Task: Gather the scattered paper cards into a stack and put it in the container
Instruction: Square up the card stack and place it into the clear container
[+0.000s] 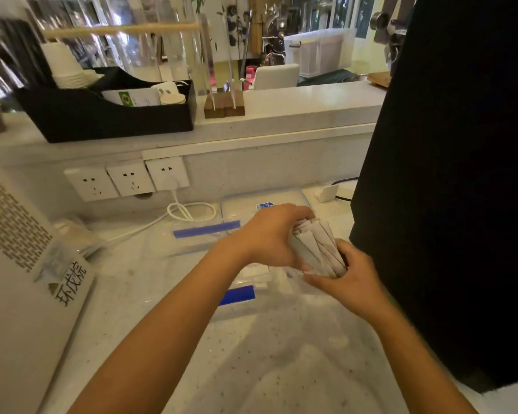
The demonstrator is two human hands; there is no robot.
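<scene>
A bundle of pale grey paper cards [317, 245] stands on edge, fanned and uneven, between both hands. My left hand [269, 234] grips it from the left and over the top. From the near right side, my right hand [350, 279] presses against it. The bundle is just above a clear plastic container [251, 306] with blue clips, which sits on the speckled white counter. The container's clear lid [240, 213], with a blue strip along one edge, lies behind it toward the wall. A few white pieces show inside the container under my left wrist.
A large black appliance [449, 174] stands close on the right. A white machine [21, 264] with printed text fills the left. Wall sockets [126, 180] and a white cable [189, 210] are behind. A black organiser tray [108, 115] sits on the raised ledge.
</scene>
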